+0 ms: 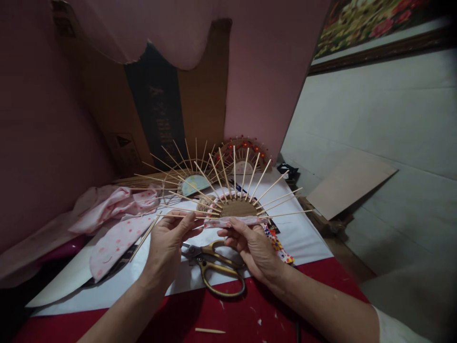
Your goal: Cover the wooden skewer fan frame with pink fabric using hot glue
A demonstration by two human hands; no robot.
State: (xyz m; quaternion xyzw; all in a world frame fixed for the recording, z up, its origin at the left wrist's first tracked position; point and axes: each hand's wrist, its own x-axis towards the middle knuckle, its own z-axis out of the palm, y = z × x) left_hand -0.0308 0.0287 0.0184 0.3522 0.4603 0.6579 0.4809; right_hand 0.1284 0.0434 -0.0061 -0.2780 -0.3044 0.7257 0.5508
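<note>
A half-round cardboard piece with thin wooden sticks fanning out from its curved edge is held up in front of me. Pink dotted fabric wraps over its straight lower edge. My left hand pinches the left end, close to the lowest stick. My right hand grips the folded fabric at the middle of the straight edge, thumb on top. Below the piece, between my hands, a pair of scissors with bronze-coloured handles lies on the table.
Pink dotted cloth and a cut fabric piece lie at left. Behind stand another stick fan with a pale half-round centre and one with red flowers. A twine ball, colourful fabric and a short stick are also on the table.
</note>
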